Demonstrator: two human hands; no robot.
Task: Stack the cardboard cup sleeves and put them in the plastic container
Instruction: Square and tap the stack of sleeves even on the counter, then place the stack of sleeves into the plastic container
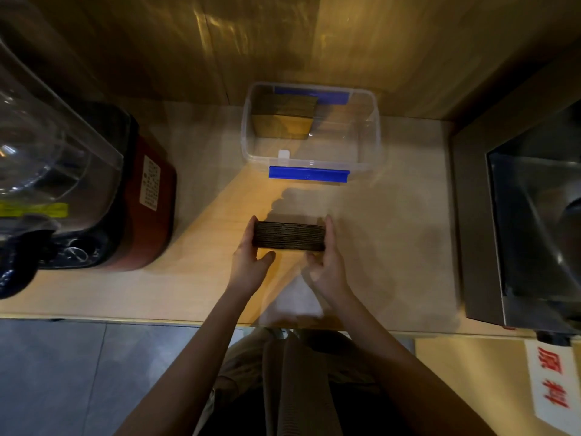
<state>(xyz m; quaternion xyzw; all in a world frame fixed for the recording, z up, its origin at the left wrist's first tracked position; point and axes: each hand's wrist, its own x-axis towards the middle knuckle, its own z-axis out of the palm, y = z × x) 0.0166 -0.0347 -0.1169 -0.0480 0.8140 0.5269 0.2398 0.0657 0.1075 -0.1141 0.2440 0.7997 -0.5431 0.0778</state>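
While I squared the stack of sleeves (288, 236) on the desk (393, 247) just short of the plastic container (375, 143), my left hand (251, 259) and right hand (327, 262) pressed its ends, fingers (329, 228) grasping it to keep edges flush.

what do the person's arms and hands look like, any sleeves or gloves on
Both arms are bare from the bottom edge of the picture to the wrist, no sleeves showing. The left hand and right hand wear no gloves, and no rings, watch or bracelets can be made out.
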